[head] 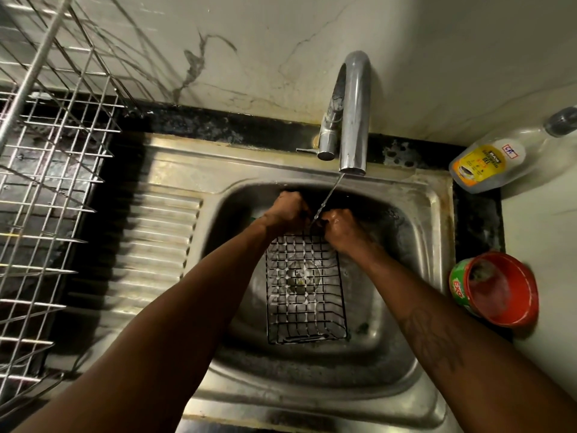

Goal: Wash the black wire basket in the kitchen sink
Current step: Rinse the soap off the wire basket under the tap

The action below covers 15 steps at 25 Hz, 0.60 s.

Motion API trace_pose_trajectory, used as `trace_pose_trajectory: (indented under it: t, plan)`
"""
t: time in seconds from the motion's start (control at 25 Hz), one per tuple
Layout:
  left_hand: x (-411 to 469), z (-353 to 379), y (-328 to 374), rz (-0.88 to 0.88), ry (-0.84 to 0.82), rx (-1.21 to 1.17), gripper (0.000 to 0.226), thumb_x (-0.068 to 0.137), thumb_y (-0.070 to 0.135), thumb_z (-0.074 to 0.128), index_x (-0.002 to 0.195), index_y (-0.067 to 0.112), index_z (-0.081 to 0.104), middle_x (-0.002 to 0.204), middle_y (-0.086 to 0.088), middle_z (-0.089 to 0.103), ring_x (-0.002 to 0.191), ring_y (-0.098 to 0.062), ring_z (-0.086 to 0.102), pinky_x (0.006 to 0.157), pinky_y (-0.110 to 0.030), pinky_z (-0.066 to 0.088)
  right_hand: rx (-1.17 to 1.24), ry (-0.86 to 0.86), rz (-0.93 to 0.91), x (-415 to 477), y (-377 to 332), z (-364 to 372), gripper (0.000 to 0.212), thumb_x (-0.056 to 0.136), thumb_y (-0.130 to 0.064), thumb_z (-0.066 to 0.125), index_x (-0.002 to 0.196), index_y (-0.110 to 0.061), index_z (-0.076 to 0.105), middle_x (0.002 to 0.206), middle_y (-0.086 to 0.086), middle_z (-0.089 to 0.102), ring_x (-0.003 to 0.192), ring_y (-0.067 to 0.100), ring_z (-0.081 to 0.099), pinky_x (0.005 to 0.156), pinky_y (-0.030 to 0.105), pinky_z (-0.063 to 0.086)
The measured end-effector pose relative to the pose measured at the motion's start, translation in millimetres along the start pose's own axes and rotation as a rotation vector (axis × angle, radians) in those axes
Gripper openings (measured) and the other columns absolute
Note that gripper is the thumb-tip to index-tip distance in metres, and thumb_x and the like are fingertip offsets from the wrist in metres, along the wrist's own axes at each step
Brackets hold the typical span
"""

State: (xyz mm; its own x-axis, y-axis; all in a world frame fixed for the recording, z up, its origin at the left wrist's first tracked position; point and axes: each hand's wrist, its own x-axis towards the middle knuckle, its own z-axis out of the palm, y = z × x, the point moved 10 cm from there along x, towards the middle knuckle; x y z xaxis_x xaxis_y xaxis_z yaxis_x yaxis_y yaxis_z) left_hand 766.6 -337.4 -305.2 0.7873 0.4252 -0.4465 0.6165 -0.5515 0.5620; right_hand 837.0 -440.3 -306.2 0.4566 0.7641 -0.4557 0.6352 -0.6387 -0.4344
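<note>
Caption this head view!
Left hand and right hand grip a black wire basket under a chrome tap in a steel sink.

Black wire basket (306,289), suds-flecked, in steel sink (434,220)

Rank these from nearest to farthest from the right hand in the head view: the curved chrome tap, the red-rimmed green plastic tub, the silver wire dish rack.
1. The curved chrome tap, just behind the right hand, which grips the black wire basket.
2. The red-rimmed green plastic tub, right of the steel sink.
3. The silver wire dish rack, far left.
</note>
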Motion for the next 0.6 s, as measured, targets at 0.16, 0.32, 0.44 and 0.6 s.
trace_pose_trajectory:
  t: [0.16,0.32,0.44,0.6]
  plan:
    - [1.5,3.1,-0.2,0.0,-0.019,-0.019,0.011,0.084,0.007,0.074,0.095,0.009,0.077,0.102,-0.005,0.073,0.1,-0.017,0.068,0.087,-0.029,0.058,-0.018,-0.055,0.007,0.0,2.7,4.5,0.037,0.087,-0.001,0.058,0.112,-0.024,0.073,0.106,0.005,0.068,0.09,0.023,0.065,0.073,0.032,0.057]
    - [0.7,2.5,6.4,0.031,-0.008,-0.028,0.011,0.085,0.012,0.077,0.096,0.009,0.078,0.104,-0.007,0.074,0.102,-0.019,0.067,0.088,-0.029,0.056,-0.112,-0.144,0.092,0.8,16.4,7.1,0.035,0.088,-0.022,0.063,0.12,-0.034,0.066,0.117,0.0,0.059,0.103,0.027,0.058,0.083,0.036,0.053]
    - [0.4,7.6,11.4,0.035,-0.011,-0.044,0.019,0.082,0.02,0.082,0.097,0.009,0.079,0.101,-0.009,0.076,0.097,-0.021,0.069,0.087,-0.033,0.056,-0.181,-0.175,0.136,-4.2,26.7,2.3,0.037,0.089,-0.031,0.061,0.126,-0.033,0.062,0.129,0.003,0.053,0.119,0.032,0.054,0.097,0.042,0.048]
    - [0.3,16.2,18.8,0.059,-0.074,-0.042,0.022,0.083,0.02,0.081,0.103,0.011,0.078,0.103,-0.009,0.076,0.099,-0.022,0.07,0.091,-0.039,0.056,-0.216,-0.205,0.11,-10.6,30.5,4.5,0.035,0.092,-0.034,0.058,0.127,-0.028,0.059,0.131,0.007,0.049,0.126,0.032,0.049,0.103,0.042,0.04]
